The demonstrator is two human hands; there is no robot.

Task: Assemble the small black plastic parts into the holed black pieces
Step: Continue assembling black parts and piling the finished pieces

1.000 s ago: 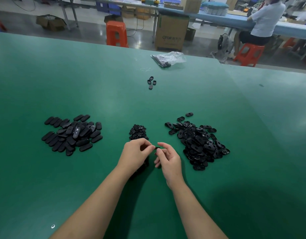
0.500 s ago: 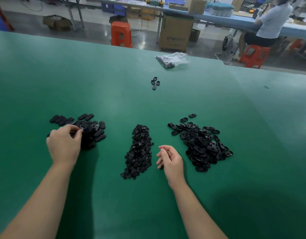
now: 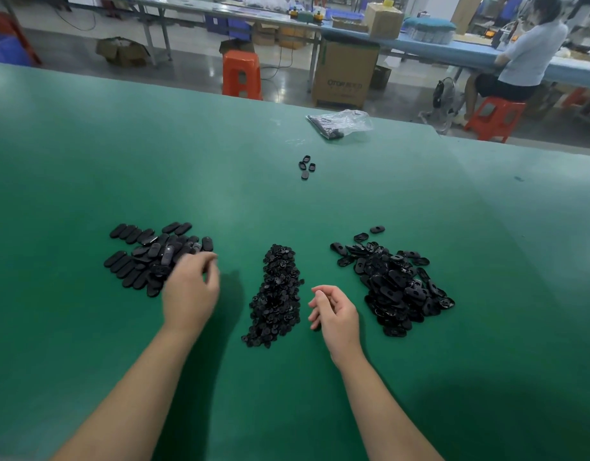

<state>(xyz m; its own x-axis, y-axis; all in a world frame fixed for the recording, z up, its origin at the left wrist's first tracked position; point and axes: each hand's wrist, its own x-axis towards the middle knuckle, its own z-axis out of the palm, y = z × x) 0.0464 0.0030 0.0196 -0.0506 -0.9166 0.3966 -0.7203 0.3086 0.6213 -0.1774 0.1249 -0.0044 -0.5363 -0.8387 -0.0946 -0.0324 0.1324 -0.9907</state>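
Three black heaps lie on the green table [image 3: 87,161]. On the left is a pile of smooth oval pieces [image 3: 147,254], in the middle a narrow heap of small black parts [image 3: 277,294], and on the right a pile of holed black pieces [image 3: 396,284]. My left hand [image 3: 190,291] is blurred at the right edge of the oval pile, its fingers loosely bent, and I see nothing in it. My right hand [image 3: 337,311] rests between the small parts and the holed pieces, fingers loosely curled, holding nothing visible.
Several loose black pieces [image 3: 307,166] sit farther back at the centre. A clear plastic bag [image 3: 340,123] with dark parts lies near the far edge. Beyond the table stand an orange stool [image 3: 242,74], a cardboard box [image 3: 345,74] and a seated person [image 3: 526,58].
One second ago both hands pinched a piece together at the centre. My left hand then went to the oval pile and has now drawn back rightward from it. My right hand has hardly moved.
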